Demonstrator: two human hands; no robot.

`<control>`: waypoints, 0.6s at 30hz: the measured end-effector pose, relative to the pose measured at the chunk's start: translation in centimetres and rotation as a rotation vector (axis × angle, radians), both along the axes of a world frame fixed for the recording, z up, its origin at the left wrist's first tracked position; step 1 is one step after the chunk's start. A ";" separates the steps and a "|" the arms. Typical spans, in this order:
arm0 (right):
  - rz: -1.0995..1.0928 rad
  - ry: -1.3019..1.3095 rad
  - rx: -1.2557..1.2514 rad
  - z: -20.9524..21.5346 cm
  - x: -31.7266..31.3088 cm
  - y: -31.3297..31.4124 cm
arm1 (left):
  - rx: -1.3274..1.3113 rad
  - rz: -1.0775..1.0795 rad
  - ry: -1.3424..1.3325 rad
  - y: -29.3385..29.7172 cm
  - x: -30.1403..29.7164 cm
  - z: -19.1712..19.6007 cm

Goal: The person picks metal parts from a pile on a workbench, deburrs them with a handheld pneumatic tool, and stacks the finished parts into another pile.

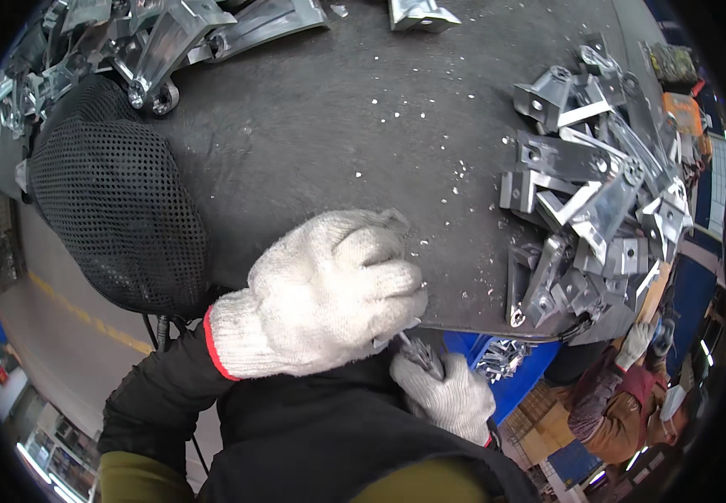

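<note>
My left hand [334, 289], in a white knit glove with a red cuff edge, is closed with its fingers curled near the front edge of the worktable. A bit of shiny metal shows below its fingers, but most of what it holds is hidden. Just below and to the right, close to my body, my right hand [455, 394] in a similar glove grips a grey metal piece [423, 359]. A thin, bright end of that piece points up toward the left hand. Its exact kind is not clear.
The dark worktable [296, 117] carries scattered metal chips. Silver metal brackets [598, 176] pile up at right, with more brackets [170, 42] at far left. A black mesh-backed chair [120, 201] stands left. Below the table edge sits a blue bin [526, 381] of metal parts. A co-worker [631, 402] works at lower right.
</note>
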State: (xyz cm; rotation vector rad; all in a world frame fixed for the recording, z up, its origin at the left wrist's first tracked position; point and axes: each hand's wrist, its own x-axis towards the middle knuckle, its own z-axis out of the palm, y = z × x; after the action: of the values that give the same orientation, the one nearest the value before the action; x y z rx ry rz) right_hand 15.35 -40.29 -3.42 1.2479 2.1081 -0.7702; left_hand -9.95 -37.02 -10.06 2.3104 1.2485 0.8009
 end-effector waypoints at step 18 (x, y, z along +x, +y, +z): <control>-0.721 0.524 -1.007 -3.4 3.9 4.5 | -0.012 0.009 -0.015 0.0 -0.7 -0.4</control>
State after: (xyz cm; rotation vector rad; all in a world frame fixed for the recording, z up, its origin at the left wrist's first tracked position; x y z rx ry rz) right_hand 19.23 -35.76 -6.83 1.2227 1.1327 -2.2961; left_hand -10.63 -36.99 -10.49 2.2871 1.2545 0.8101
